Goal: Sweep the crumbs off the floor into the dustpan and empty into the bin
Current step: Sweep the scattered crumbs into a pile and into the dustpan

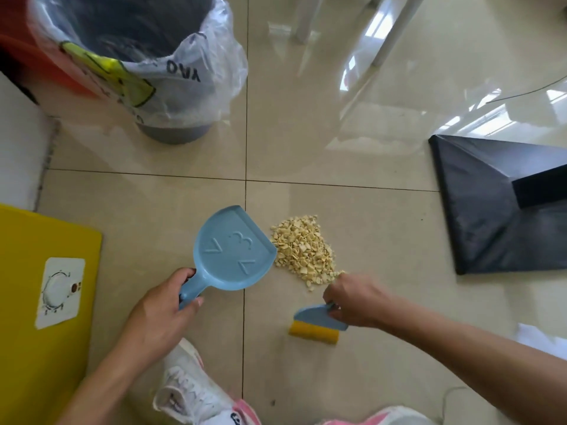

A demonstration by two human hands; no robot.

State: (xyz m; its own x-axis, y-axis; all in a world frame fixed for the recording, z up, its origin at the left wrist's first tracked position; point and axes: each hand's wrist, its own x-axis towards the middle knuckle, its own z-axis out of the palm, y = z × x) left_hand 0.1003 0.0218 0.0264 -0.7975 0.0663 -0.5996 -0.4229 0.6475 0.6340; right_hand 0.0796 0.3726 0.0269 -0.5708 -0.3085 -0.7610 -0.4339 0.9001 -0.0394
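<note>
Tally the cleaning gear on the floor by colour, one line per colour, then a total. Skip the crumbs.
Blue: 1, the dustpan in the left hand
Blue and yellow: 1, the brush in the right hand
Grey: 1, the bin with its clear liner
Total: 3
</note>
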